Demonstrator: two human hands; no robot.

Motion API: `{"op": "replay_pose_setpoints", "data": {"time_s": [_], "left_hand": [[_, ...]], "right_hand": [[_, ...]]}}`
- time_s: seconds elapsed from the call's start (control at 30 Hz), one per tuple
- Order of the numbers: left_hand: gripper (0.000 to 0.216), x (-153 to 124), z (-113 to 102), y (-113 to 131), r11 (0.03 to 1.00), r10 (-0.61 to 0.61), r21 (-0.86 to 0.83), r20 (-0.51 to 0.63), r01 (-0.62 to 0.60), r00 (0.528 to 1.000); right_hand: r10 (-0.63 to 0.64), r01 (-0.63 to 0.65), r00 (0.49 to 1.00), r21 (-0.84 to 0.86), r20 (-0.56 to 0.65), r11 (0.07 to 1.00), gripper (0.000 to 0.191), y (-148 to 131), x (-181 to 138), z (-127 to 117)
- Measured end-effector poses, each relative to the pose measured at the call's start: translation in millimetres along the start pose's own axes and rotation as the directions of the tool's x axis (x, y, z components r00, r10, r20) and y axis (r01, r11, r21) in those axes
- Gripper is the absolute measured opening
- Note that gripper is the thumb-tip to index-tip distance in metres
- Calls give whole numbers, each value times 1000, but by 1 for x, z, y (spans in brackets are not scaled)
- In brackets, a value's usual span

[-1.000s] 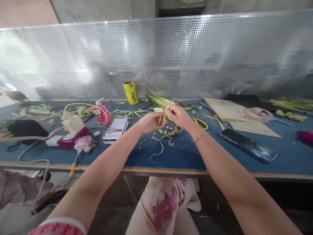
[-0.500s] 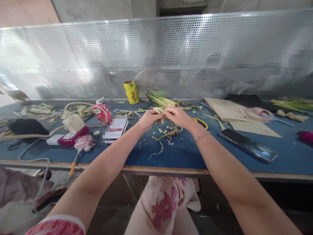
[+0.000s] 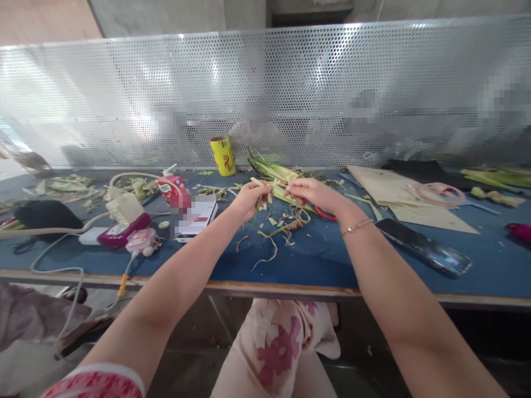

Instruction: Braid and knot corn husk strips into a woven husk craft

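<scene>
no word or number can be read for certain. the red carton (image 3: 174,192) carries a pale label with characters too small to make out. the yellow roll (image 3: 223,157) bears dark and red markings, also illegible. print on the flat white thing (image 3: 202,213) is blurred, partly pixelated.

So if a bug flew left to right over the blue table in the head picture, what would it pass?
Black object, red carton, yellow tube, left hand, right hand, phone, bright pink thing at the edge.
</scene>
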State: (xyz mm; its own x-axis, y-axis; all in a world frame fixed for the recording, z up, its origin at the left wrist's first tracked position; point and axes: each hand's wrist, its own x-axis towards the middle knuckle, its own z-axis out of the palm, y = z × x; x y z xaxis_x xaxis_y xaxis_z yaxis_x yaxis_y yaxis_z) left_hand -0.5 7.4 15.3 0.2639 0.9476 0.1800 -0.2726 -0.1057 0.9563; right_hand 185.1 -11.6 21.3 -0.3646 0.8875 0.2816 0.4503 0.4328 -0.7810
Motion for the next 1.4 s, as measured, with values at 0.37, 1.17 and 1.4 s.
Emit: {"op": "replay_pose_setpoints", "data": {"time_s": [0.37, 1.17, 1.4], "left_hand": [[10, 4, -6, -3, 998, 8, 65, -10, -7, 1000], [11, 3, -5, 1, 998, 14, 59, -37, -12, 999], [12, 2, -5, 2, 998, 3, 63, -34, -1, 999]], "right_hand": [[-30, 282, 888, -490, 460, 825, 31, 13, 6, 26], [-33, 197, 942, -470, 335, 860, 17, 7, 1, 10], [37, 229, 813, -378, 581, 897, 5, -3, 1, 29]]}}
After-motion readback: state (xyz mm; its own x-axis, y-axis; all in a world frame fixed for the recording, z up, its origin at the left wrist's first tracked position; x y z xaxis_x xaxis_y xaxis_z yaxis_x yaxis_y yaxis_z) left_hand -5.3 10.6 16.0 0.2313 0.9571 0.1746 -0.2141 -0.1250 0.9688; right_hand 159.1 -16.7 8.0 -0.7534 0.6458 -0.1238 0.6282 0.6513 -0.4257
